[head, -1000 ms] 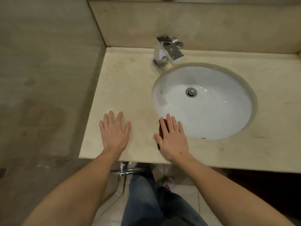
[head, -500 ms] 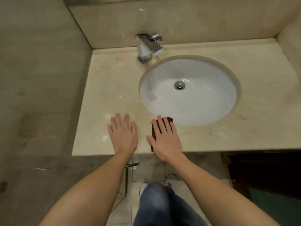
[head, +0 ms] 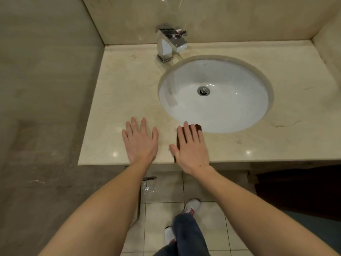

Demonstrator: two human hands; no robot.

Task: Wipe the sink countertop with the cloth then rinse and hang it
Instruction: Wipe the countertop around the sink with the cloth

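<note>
A beige stone countertop [head: 129, 85] holds a white oval sink basin [head: 230, 108] with a chrome drain [head: 203, 91]. A small dark red cloth [head: 198, 127] lies at the basin's front left rim, mostly covered by my right hand [head: 191, 148], which presses flat on it with fingers extended. My left hand [head: 140, 140] rests flat on the bare countertop to the left of it, fingers spread, holding nothing. A square chrome faucet [head: 169, 45] stands behind the basin at its left.
Beige walls close in the counter at the left [head: 46, 71], back and right. Below the counter's front edge are a tiled floor [head: 164, 200], a chrome pipe fitting [head: 149, 178], my jeans and white shoes [head: 191, 206], and a dark opening [head: 295, 191] at the right.
The view has pulled back and shifted, showing more of the counter's right side. More of the cloth shows beyond my right fingertips. Both hands stay flat on the counter.
</note>
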